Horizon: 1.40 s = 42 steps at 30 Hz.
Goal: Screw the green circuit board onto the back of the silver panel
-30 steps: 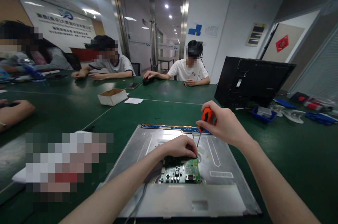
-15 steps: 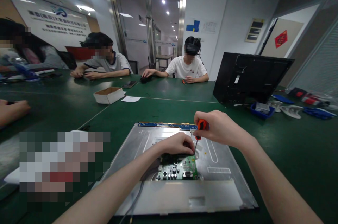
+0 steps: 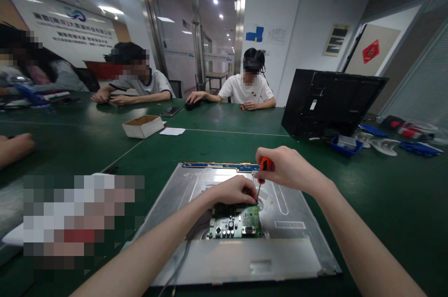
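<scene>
A green circuit board point(image 3: 236, 223) lies on a silver metal panel point(image 3: 294, 245) in front of me. My right hand point(image 3: 280, 166) grips a red and black screwdriver point(image 3: 265, 164), its shaft pointing down at the board's upper right corner. Beside the tip, my left hand point(image 3: 240, 190) is closed, its fingers curled at the board's top edge; what they pinch, if anything, is too small to make out. Grey cables point(image 3: 182, 259) run from the board's left side over the panel's lower edge. A blue strip board point(image 3: 217, 166) lines the panel's far edge.
On the green table point(image 3: 224, 145) are a white box point(image 3: 143, 127) and a paper point(image 3: 172, 131). A black monitor housing point(image 3: 332, 101) stands at the right, near a blue tray point(image 3: 346, 146). Several people sit across and at the left; one hand point(image 3: 16, 148) shows at the left edge.
The screwdriver's handle and my right hand have shifted very slightly left. The view has also moved a little; my left hand stays at the board's edge.
</scene>
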Each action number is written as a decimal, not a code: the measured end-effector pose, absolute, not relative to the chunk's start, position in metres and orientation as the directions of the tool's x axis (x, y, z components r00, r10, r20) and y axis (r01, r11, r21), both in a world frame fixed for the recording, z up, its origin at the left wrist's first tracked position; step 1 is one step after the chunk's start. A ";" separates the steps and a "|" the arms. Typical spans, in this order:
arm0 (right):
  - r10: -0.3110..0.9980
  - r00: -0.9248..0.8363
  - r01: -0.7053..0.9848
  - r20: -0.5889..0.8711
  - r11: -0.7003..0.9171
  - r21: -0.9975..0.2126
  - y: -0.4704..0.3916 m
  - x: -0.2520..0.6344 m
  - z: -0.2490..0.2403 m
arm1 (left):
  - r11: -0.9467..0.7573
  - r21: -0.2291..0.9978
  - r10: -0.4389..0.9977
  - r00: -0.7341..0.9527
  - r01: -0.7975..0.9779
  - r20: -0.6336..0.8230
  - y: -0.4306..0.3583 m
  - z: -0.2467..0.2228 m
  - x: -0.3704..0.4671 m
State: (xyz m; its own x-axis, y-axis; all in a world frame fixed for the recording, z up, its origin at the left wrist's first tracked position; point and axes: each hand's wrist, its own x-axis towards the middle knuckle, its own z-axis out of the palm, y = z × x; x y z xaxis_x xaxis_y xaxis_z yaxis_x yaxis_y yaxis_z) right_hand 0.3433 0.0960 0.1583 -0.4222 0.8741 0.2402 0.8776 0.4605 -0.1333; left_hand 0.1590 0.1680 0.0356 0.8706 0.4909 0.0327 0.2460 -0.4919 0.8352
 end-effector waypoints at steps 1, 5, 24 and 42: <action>0.874 -0.422 0.878 0.242 0.460 -0.131 0.096 0.343 0.158 | -0.492 0.835 0.490 0.871 0.246 0.032 0.168 0.036 0.159; 0.870 -0.429 0.875 0.243 0.467 -0.125 0.095 0.342 0.158 | -0.490 0.837 0.484 0.875 0.243 0.029 0.168 0.036 0.159; 0.815 -0.554 0.776 0.170 0.579 -0.250 0.087 0.339 0.163 | -0.483 0.837 0.479 0.878 0.255 0.009 0.171 0.031 0.159; 0.832 -0.513 0.804 0.212 0.552 -0.220 0.083 0.337 0.163 | -0.460 0.858 0.474 0.880 0.228 0.020 0.170 0.032 0.159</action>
